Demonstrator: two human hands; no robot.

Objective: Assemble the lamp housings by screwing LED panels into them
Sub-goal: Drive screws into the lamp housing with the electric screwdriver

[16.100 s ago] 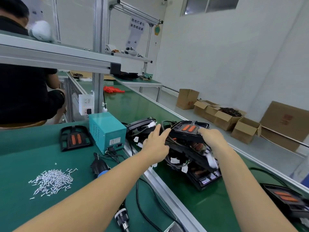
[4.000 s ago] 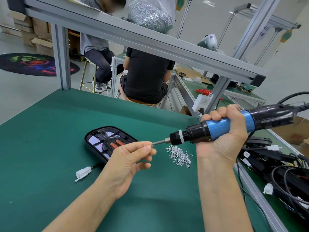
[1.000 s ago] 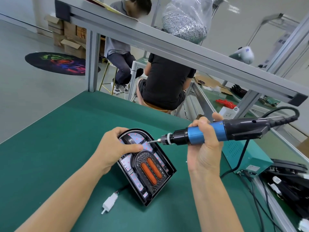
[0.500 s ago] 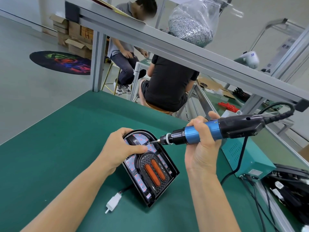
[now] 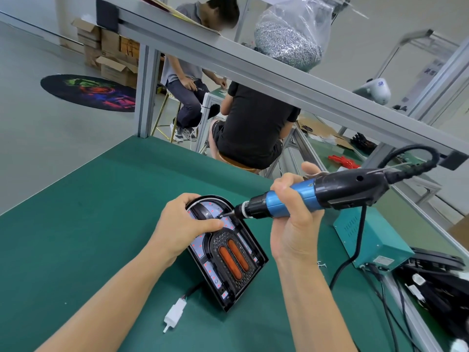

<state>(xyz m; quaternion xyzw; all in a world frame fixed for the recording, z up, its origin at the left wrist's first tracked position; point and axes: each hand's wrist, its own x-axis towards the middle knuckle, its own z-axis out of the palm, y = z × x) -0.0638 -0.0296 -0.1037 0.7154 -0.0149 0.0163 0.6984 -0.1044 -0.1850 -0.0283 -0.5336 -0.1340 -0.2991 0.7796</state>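
Hidden or unclear: the screw at the driver bit is too small to make out; the upper left part of the black arch-shaped plastic lamp housing (image 5: 228, 252) is covered by the left hand (image 5: 181, 226); the heap of black housings and cables (image 5: 436, 280) at lower right is cut off by the frame edge. The lamp housing lies flat on the green bench mat (image 5: 76, 237) at centre frame, long axis running from upper left to lower right, rounded end toward the upper left, square end toward the bottom; its white LED panel with red dots (image 5: 200, 246) faces up around two orange oval lenses (image 5: 233, 257). The left hand curls over the rounded end, thumb pressed onto the panel. The right hand (image 5: 294, 224) is wrapped around the blue-and-black electric screwdriver (image 5: 314, 194), which lies nearly level, bit pointing left onto the panel's upper part just beside the left thumb. A white plug connector on a short black lead (image 5: 175, 312) lies below the housing. A teal metal power box (image 5: 373, 240) stands at right, behind the driver's black cable. An aluminium frame rail (image 5: 279, 74) crosses the upper frame, bearing a clear bag of silver screws (image 5: 289, 39). Two seated people show beyond it.
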